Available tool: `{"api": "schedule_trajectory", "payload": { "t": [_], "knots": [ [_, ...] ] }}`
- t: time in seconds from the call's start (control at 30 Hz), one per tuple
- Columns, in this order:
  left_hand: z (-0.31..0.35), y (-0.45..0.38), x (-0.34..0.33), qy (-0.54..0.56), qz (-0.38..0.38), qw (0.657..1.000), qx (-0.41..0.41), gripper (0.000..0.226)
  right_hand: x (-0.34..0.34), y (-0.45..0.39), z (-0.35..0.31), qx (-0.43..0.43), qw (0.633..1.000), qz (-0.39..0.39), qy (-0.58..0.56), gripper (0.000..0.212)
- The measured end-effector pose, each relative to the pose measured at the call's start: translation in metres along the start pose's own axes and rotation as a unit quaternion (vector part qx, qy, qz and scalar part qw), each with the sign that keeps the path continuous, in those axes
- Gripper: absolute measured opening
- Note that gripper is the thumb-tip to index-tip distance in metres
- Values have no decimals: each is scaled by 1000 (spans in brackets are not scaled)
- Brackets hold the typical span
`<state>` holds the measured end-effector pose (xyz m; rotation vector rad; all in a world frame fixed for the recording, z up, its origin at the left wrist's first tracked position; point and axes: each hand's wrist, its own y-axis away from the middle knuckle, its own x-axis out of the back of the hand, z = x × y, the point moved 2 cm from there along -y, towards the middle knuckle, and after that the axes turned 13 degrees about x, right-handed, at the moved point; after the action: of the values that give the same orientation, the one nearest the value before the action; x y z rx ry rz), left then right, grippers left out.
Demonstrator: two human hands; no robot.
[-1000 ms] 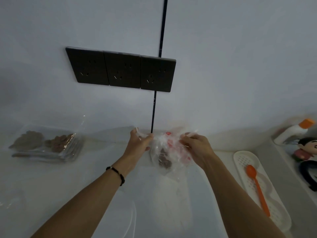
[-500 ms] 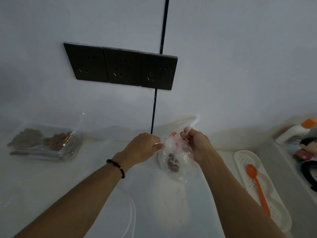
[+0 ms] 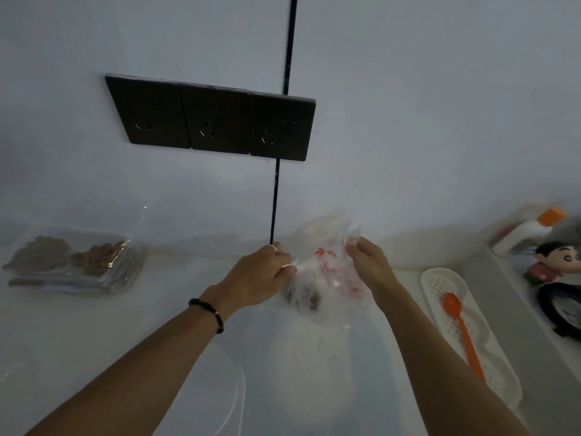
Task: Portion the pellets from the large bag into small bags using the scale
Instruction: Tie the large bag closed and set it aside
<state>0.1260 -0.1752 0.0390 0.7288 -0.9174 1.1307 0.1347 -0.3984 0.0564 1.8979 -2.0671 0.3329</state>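
A small clear bag [image 3: 325, 275] with red print hangs between my hands near the back wall, a few brown pellets dark at its bottom. My left hand [image 3: 257, 276] pinches the bag's left edge in a closed fist. My right hand [image 3: 369, 262] grips the bag's upper right corner. At the far left lies a stack of filled small bags [image 3: 81, 262] holding brown pellets. An orange spoon [image 3: 462, 328] rests in a white perforated tray [image 3: 440, 278] at the right. No scale can be made out.
Three dark wall sockets [image 3: 213, 118] sit above the counter, with a black cable [image 3: 276, 196] running down the wall. At the far right stand a white bottle with orange cap [image 3: 525, 231], a small figurine [image 3: 553, 259] and a dark round object [image 3: 562, 306].
My left hand has closed into a fist on the bag's left edge. My right hand has moved up to the bag's top right corner. The view has shifted slightly.
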Motion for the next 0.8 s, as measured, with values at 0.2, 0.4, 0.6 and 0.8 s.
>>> {"api": "schedule_trajectory", "payload": {
  "t": [0.2,0.4,0.6,0.8],
  "knots": [
    [15,23,-27,14,-108,994,-18,91,-7,40,24,-92,993,-60,47,85],
    [20,23,-34,71,83,987,-120,43,-14,20,9,29,996,-82,14,38],
    [-3,10,-31,68,7,998,-8,49,-20,-15,18,48,975,-148,156,50],
    [-11,11,-24,121,-85,988,48,50,-15,-7,33,3,982,-53,184,78]
  ]
}}
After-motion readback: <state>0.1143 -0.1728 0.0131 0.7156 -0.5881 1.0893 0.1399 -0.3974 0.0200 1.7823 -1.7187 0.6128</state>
